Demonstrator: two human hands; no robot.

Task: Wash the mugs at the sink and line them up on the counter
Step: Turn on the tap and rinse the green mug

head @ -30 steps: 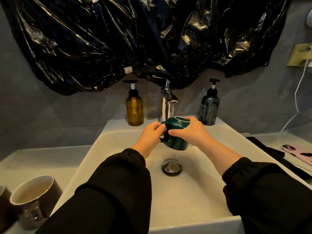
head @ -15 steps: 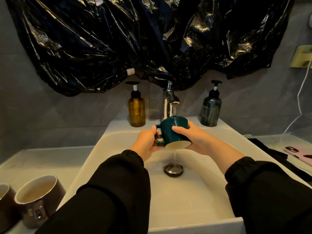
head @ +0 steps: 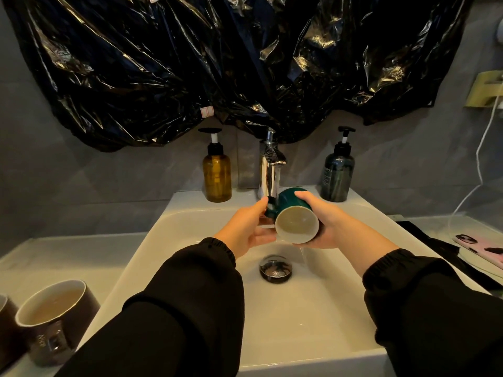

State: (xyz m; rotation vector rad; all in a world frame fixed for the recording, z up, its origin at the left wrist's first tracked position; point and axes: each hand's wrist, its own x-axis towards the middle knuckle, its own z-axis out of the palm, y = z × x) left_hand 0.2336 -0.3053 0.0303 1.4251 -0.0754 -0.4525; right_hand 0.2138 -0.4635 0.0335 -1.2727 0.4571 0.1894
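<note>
I had the green mug (head: 295, 206) at frame centre, tipped over the sink (head: 299, 336) with rinse water draining, my right hand (head: 328, 223) wrapped round its body and my left hand (head: 245, 231) holding the handle side; next, I judged, it needed standing on the counter (head: 68, 257).

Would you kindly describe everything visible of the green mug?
The green mug is glossy dark green outside, pale cream inside, seemingly ceramic, with a handle. It is tipped, mouth towards the camera, above the sink below the faucet; a thin trickle falls from its rim. The right hand grips its body; the left hand holds the handle.
</note>
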